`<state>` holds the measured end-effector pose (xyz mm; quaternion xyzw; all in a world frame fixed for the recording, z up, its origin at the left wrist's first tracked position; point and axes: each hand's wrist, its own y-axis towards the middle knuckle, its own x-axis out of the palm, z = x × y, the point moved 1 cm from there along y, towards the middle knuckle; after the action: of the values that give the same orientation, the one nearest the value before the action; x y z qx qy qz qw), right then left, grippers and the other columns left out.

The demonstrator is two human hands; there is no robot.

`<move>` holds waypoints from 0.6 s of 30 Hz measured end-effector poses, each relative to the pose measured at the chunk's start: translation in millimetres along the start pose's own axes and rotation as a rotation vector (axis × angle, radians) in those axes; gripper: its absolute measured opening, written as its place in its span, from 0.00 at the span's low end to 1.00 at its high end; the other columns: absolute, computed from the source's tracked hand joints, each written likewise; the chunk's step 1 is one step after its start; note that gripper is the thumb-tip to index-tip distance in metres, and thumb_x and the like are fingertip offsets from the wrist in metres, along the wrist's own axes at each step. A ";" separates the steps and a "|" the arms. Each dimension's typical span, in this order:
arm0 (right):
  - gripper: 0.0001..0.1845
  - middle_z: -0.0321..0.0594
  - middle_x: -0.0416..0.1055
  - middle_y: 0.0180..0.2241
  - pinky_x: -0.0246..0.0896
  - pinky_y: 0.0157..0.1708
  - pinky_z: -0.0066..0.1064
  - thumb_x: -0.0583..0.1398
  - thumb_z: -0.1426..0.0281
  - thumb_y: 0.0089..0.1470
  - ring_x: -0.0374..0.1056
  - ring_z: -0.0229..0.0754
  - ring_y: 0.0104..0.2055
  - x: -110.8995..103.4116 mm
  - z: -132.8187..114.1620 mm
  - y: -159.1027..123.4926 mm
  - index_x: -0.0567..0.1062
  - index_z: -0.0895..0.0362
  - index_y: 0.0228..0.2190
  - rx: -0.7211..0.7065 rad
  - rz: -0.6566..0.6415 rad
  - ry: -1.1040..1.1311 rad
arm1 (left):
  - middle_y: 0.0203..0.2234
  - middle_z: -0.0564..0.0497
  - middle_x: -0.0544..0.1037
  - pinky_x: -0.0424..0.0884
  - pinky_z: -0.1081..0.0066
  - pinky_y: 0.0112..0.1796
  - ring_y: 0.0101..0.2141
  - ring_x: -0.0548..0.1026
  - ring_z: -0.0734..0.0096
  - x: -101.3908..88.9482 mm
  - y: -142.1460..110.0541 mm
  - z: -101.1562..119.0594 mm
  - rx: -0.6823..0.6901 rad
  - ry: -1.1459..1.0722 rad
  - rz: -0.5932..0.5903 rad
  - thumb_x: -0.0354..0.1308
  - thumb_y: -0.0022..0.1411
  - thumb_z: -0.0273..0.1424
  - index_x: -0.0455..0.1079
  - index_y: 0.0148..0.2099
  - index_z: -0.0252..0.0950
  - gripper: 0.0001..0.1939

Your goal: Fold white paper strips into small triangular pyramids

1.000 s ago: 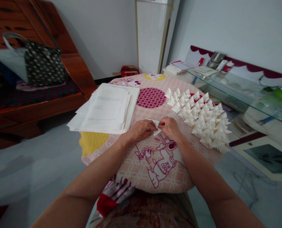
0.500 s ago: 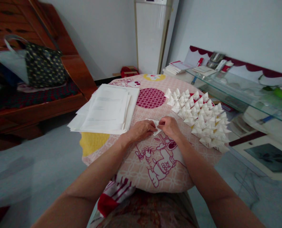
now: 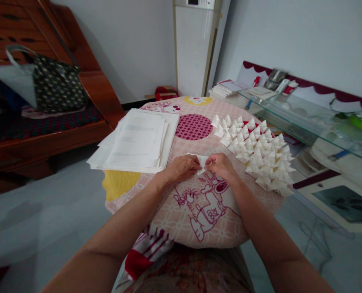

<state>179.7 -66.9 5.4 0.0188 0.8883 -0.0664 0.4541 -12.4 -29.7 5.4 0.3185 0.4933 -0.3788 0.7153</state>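
Since the last half second, the right hand (image 3: 220, 166) has drawn a little farther from the left hand (image 3: 183, 167), baring more of the small folded paper (image 3: 202, 160) between them; the stack of sheets (image 3: 136, 138) lies where it did. Measured from that stack, the folded paper sits just past its near right corner, on the patterned tablecloth (image 3: 181, 215). Thumb and finger of the right hand pinch its right side; the left hand's fingers are bunched, gripping its left side. Well to the stack's right stand rows of pointed paper pieces (image 3: 257, 152). I'd judge the folded paper almost weightless, thin but stiffer along its creases, easily crushed and apt to slide on the cloth. Best hold it by opposite edges, fingertips only, keeping pressure off any standing point.
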 end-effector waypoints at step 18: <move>0.11 0.44 0.81 0.34 0.62 0.33 0.28 0.60 0.74 0.53 0.75 0.44 0.36 -12.0 13.1 -4.0 0.84 0.57 0.34 0.042 0.210 -0.184 | 0.47 0.49 0.80 0.71 0.68 0.48 0.48 0.77 0.64 -1.1 -0.6 0.0 0.012 -0.031 0.013 0.58 0.64 0.25 0.81 0.46 0.41 0.13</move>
<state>197.0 -72.4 7.9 0.1149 0.8344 -0.0386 0.5376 -13.2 -29.8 6.4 0.3203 0.4777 -0.3818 0.7234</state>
